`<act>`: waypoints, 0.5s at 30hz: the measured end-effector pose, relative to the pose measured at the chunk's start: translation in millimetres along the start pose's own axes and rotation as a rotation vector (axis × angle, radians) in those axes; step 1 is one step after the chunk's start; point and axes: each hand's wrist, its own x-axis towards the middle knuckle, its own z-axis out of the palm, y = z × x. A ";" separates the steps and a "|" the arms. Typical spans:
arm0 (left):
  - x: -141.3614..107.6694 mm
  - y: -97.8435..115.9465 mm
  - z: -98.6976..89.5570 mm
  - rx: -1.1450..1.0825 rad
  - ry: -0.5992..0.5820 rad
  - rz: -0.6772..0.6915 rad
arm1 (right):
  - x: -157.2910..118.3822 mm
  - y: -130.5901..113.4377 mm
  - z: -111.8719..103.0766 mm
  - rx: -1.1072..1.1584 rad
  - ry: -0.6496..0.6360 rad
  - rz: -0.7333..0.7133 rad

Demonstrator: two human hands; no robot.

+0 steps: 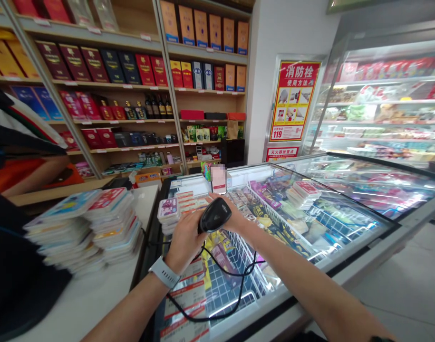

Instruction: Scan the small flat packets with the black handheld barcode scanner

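Observation:
A black handheld scanner (pixel 215 215) with a black cable (pixel 240 294) is gripped in my left hand (pixel 187 237), above the glass top of a freezer. My right hand (pixel 228 209) reaches past the scanner, its fingers partly hidden behind it. Just beyond the fingers a phone (pixel 219 179) with a pinkish screen stands upright, its lower end at my right fingertips. A colourful packet (pixel 206 170) is beside the phone. Whether my right fingers close on the phone is hard to see.
Stacks of plastic-cased cards (pixel 113 223) stand on the white counter (pixel 96 294) at the left, near a person in dark clothing. A smaller card stack (pixel 168 213) and another (pixel 303 194) lie on the freezer (pixel 374 237). Shelves of boxes (pixel 131 66) line the back.

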 end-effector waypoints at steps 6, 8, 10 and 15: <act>0.4 2.1 0.1 -0.029 -0.033 -0.038 | 31.9 -25.1 25.9 -0.010 -0.037 -0.108; 0.3 3.4 -0.7 -0.035 -0.043 -0.056 | 42.0 -30.9 32.9 -0.012 -0.041 -0.114; 0.1 4.1 -1.3 -0.034 -0.046 -0.063 | 51.2 -35.8 37.8 0.003 -0.058 -0.121; -0.9 3.3 -1.0 -0.050 -0.028 -0.067 | 65.2 -50.3 29.2 0.152 -0.149 -0.129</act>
